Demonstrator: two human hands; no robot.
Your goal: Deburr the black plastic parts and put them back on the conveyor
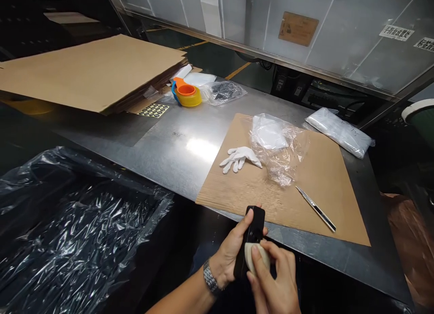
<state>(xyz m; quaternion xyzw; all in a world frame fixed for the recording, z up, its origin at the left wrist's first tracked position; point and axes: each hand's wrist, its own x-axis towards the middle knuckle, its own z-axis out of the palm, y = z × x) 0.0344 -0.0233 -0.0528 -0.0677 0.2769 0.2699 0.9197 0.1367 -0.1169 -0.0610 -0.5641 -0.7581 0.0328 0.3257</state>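
Note:
My left hand (230,248) is wrapped round a long black block-like part (255,221), held tilted just in front of the table edge. Pinched in the fingers of my right hand (276,273) is a cream-coloured round pad (251,257), pressed against the lower face of the black part. Part of the black piece is hidden behind the pad and my fingers. On the cardboard sheet (230,192) beyond my hands lie a white glove (241,158), a crumpled clear plastic bag (285,158) with something white in it, and a slim metal utility knife (315,208).
An orange tape dispenser with yellow tape (188,97) stands on the metal table (169,155), beside a sticker sheet (154,110) and a bagged dark item (225,92). Stacked cardboard (101,69) overhangs at left. A black-lined bin (84,241) stands lower left; packed plastic bags (341,130) lie right.

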